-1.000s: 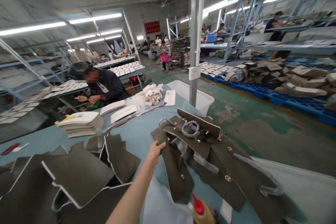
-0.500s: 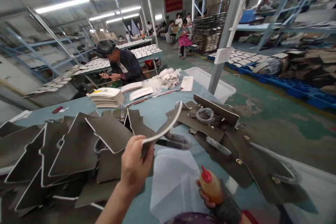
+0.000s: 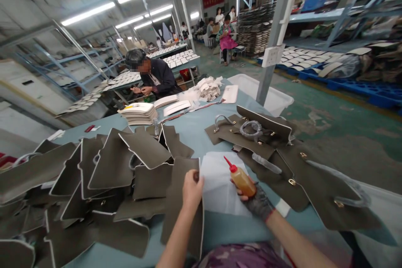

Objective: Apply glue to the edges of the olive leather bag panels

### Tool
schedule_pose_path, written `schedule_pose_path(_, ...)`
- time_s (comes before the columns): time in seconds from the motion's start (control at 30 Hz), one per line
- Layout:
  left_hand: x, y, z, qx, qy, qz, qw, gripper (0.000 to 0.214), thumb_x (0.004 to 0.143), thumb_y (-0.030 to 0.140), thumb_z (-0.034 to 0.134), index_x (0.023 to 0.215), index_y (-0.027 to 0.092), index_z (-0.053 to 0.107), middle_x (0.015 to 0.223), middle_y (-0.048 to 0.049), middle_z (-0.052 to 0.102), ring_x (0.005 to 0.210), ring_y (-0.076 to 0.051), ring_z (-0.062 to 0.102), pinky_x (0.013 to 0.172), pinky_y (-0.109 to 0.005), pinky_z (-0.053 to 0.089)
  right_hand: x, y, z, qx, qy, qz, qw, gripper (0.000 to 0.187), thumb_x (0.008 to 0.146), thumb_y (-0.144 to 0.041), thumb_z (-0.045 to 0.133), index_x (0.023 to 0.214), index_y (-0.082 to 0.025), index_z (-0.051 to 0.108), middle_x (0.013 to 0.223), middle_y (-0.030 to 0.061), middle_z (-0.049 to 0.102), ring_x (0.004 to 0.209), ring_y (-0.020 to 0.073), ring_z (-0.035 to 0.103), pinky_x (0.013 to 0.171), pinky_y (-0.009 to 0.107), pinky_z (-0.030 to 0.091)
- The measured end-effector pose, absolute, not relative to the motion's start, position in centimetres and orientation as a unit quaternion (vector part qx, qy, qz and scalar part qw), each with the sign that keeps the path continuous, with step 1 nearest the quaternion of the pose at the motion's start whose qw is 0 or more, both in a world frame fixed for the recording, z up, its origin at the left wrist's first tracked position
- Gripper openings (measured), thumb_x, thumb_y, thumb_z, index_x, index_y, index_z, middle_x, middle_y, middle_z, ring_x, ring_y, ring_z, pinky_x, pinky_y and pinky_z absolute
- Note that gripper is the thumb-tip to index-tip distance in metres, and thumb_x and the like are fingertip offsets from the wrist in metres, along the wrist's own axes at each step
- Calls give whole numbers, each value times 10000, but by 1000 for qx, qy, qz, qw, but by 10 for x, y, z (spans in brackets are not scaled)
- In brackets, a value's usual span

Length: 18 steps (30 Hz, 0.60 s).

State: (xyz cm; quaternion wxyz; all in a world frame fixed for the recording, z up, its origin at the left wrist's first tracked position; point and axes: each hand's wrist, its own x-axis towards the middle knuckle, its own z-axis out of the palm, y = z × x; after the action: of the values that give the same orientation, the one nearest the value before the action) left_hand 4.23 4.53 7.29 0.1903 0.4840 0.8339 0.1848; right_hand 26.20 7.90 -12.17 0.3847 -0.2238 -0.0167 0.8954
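Pinched at its top edge by the left hand (image 3: 192, 190), an olive panel (image 3: 184, 205) is now laid flat at lower centre, no longer raised. A glue bottle (image 3: 241, 178) is gripped by the gloved right hand (image 3: 258, 203), moved up over the white sheet (image 3: 216, 184), just right.

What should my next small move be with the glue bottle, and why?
Probably tip the glue bottle in your right hand left toward the olive panel. Your left hand pins that panel flat by its top edge, and the red nozzle points away over the white sheet, short of the panel's edge.
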Motion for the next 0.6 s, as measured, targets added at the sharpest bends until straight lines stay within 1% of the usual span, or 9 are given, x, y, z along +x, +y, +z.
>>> schedule_pose_path(0.03, 45, 44, 48, 498, 823, 159, 223, 321, 819, 240, 556, 1122, 145, 601, 1093, -108, 653, 974, -176, 637, 874, -246, 477, 268, 80, -120, -223, -20, 896, 382, 321, 818, -411, 636, 1024, -166, 654, 903, 109, 766, 565, 136, 628, 383, 192, 399)
schedule_pose_path(0.07, 46, 40, 26, 512, 815, 130, 239, 380, 838, 254, 546, 1197, 132, 578, 1174, -127, 629, 1033, -184, 625, 920, -252, 468, 274, 79, -119, -233, -22, 895, 380, 305, 819, -412, 632, 986, -158, 664, 838, 103, 761, 557, 139, 627, 388, 196, 405)
schedule_pose_path(0.13, 46, 24, -6, 544, 805, 67, 228, 418, 885, 287, 500, 1270, 132, 551, 1269, -136, 587, 1161, -203, 573, 1012, -269, 427, 283, 70, -119, -274, -25, 886, 372, 282, 810, -425, 636, 890, -157, 678, 681, 79, 725, 533, 151, 628, 391, 206, 415)
schedule_pose_path(0.2, 48, 7, -24, 561, 803, -3, 199, 452, 908, 343, 478, 1303, 134, 540, 1332, -140, 551, 1250, -234, 511, 1059, -298, 399, 287, 59, -120, -325, -16, 867, 377, 257, 788, -427, 658, 852, -179, 682, 612, 58, 700, 503, 152, 622, 390, 213, 420)
schedule_pose_path(0.27, 54, -3, -34, 567, 800, -68, 184, 542, 890, 397, 514, 1355, 119, 503, 1411, -159, 494, 1301, -280, 462, 1066, -339, 402, 287, 50, -119, -360, 7, 846, 393, 221, 766, -410, 684, 869, -215, 683, 602, 42, 699, 502, 154, 626, 401, 218, 436)
schedule_pose_path(0.33, 63, -6, -42, 579, 788, -112, 178, 614, 865, 393, 555, 1394, 96, 464, 1466, -178, 445, 1325, -313, 430, 1070, -371, 403, 284, 47, -117, -368, 32, 835, 409, 199, 757, -394, 698, 879, -239, 677, 587, 24, 695, 507, 155, 630, 419, 222, 455)
schedule_pose_path(0.4, 70, -3, -48, 595, 774, -130, 174, 604, 865, 351, 549, 1402, 92, 456, 1476, -178, 442, 1318, -310, 438, 1070, -374, 404, 281, 49, -117, -359, 50, 838, 407, 206, 767, -399, 694, 881, -228, 674, 594, 23, 697, 513, 153, 630, 425, 221, 459)
schedule_pose_path(0.5, 72, 1, -55, 609, 761, -133, 178, 532, 890, 305, 491, 1385, 109, 478, 1461, -157, 472, 1302, -280, 468, 1076, -350, 399, 281, 54, -122, -351, 68, 846, 395, 245, 814, -416, 654, 887, -183, 678, 618, 36, 703, 511, 147, 623, 419, 219, 449)
schedule_pose_path(0.6, 66, 3, -54, 612, 755, -134, 193, 504, 925, 289, 425, 1392, 104, 467, 1482, -159, 454, 1354, -255, 437, 1128, -331, 347, 285, 53, -126, -360, 79, 849, 377, 253, 848, -414, 613, 842, -171, 683, 604, 54, 700, 493, 154, 619, 405, 229, 433)
